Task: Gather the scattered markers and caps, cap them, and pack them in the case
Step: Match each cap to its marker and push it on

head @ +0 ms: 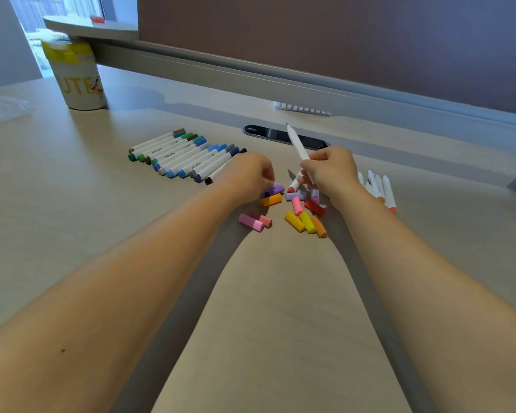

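Both forearms stretch out over the desk (265, 323). Nearest lie loose caps (306, 222), yellow, orange, pink and red. Just past them the left hand (246, 174) is pinched on a purple cap (274, 190) lying on the desk, beside an orange one. The right hand (329, 171) is closed around a white marker (297, 144), tip pointing up and away. Uncapped markers (377, 187) lie right of that wrist. Farther left, a row of capped markers (182, 155). A cup (78, 81) stands far left.

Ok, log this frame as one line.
phase: capping | right hand: holds uncapped marker | left hand: at purple cap | capped markers: rowed left | case: not seen
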The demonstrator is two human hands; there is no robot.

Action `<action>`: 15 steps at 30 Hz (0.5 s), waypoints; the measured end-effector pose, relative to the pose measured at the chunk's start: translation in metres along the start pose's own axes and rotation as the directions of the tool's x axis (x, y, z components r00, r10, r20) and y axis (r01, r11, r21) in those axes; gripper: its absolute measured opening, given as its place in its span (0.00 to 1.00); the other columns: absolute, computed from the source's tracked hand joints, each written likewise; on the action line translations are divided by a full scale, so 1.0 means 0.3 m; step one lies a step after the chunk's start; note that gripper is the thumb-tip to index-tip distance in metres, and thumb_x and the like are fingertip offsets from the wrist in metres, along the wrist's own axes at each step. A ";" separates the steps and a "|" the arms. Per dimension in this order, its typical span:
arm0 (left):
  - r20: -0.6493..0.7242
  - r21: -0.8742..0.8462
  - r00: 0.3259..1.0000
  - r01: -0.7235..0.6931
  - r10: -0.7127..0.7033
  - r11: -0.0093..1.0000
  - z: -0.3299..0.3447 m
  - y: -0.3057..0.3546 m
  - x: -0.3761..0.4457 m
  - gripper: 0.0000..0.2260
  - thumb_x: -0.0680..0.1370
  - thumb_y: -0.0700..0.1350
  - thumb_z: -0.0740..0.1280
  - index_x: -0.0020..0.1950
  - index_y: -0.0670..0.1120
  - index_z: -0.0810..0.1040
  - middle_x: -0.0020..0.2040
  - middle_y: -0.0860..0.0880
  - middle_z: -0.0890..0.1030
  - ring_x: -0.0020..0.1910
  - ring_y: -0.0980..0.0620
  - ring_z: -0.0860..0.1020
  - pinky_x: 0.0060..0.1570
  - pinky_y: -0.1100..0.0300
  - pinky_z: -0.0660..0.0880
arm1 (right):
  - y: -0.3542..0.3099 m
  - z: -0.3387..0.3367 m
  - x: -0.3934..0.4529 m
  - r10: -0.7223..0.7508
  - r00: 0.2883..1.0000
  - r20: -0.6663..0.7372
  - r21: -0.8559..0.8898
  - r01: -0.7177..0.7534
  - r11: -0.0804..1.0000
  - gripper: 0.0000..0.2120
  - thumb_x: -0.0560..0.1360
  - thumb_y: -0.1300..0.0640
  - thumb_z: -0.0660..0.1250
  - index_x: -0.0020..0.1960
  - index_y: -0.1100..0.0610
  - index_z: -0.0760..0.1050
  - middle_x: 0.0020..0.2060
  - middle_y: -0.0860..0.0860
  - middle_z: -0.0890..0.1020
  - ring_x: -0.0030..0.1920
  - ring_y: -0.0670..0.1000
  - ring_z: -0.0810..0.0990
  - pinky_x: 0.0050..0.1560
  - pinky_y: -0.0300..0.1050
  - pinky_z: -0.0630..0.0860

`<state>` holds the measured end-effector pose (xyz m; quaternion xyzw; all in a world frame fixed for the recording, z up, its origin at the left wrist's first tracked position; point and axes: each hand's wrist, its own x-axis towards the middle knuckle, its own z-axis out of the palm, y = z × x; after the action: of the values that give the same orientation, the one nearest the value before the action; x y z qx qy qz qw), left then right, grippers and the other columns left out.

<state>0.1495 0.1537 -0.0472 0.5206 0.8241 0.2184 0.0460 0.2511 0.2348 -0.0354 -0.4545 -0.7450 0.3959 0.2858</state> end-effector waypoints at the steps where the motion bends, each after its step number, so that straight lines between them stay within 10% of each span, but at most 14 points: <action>1: 0.015 0.021 1.000 0.006 -0.006 1.000 0.003 0.014 -0.002 0.11 0.78 0.43 0.63 0.60 0.42 0.76 0.59 0.44 0.78 0.56 0.48 0.75 0.57 0.60 0.72 | 0.004 -0.010 -0.017 -0.006 1.000 0.005 0.024 0.005 1.000 0.10 0.77 0.62 0.63 0.57 0.62 0.74 0.41 0.55 0.76 0.36 0.48 0.77 0.43 0.42 0.78; 10: 0.113 0.235 0.983 0.112 -0.142 0.965 0.022 0.087 0.043 0.18 0.79 0.49 0.61 0.63 0.39 0.74 0.49 0.44 0.73 0.51 0.48 0.74 0.60 0.57 0.71 | 0.052 -0.062 -0.056 -0.065 0.998 -0.003 0.018 0.065 0.998 0.10 0.77 0.61 0.62 0.57 0.63 0.75 0.45 0.54 0.75 0.43 0.50 0.77 0.50 0.44 0.77; 15: 0.074 0.202 0.985 0.141 -0.159 0.969 0.037 0.098 0.035 0.18 0.79 0.48 0.60 0.63 0.38 0.73 0.59 0.41 0.76 0.59 0.45 0.74 0.60 0.57 0.70 | 0.070 -0.064 -0.052 -0.090 0.996 -0.007 0.006 0.090 0.996 0.11 0.78 0.60 0.62 0.58 0.63 0.75 0.45 0.54 0.74 0.45 0.51 0.76 0.51 0.44 0.76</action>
<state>0.1729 0.1770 -0.0435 0.4680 0.8757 0.1085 0.0479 0.2822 0.2328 -0.0442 -0.4210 -0.7623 0.3835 0.3074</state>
